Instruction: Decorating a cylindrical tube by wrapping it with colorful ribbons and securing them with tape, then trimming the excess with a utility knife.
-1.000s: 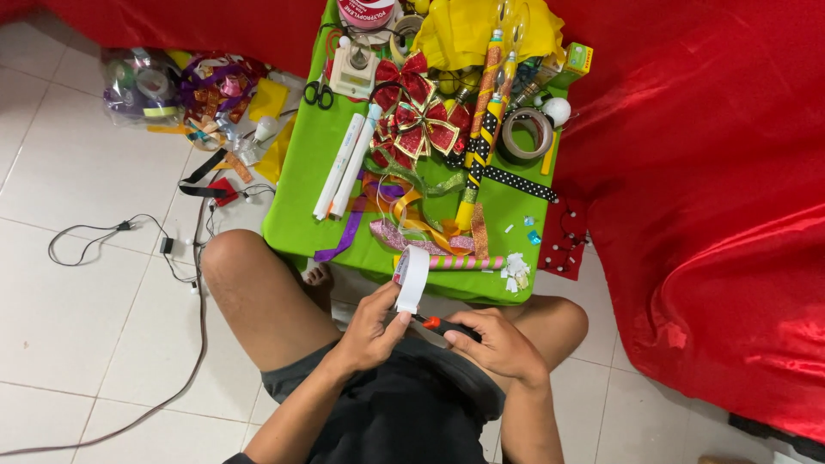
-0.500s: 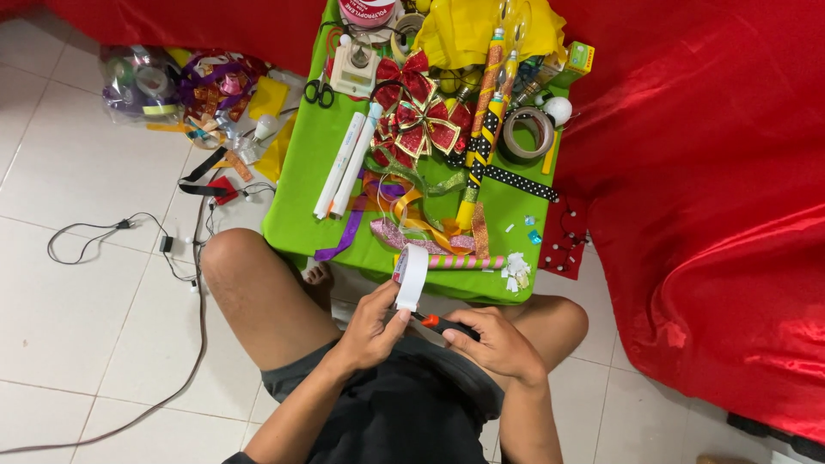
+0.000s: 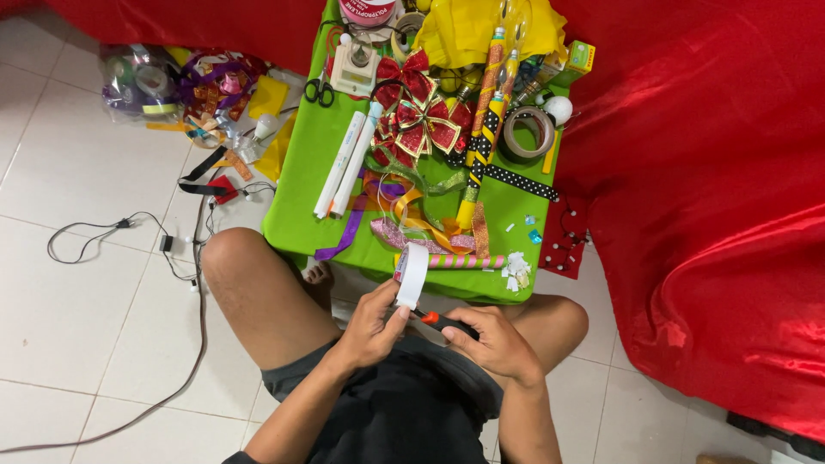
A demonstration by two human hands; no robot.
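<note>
The tool in the right hand is mostly covered by the fingers; only a black body with an orange part near its tip can be seen, so its kind is hard to tell. The lower end of the white strip is hidden behind the left thumb. The person's head and upper body are cut off at the bottom edge.

The left hand pinches the white strip between thumb and fingers, the grip pressed together on its lower end. The strip stands almost upright and its top reaches over the near edge of the green desk. The right hand is closed around the black and orange tool, and the orange tip points toward the strip, just beside it.

Both forearms come up from the bottom of the view and meet above the lap, between the two bare knees. The hands are close together, just in front of the desk.

On the desk lie red bows, two white tubes, a tape roll, scissors and loose ribbons. A red cloth covers the right side, and a cable lies on the tiled floor.
</note>
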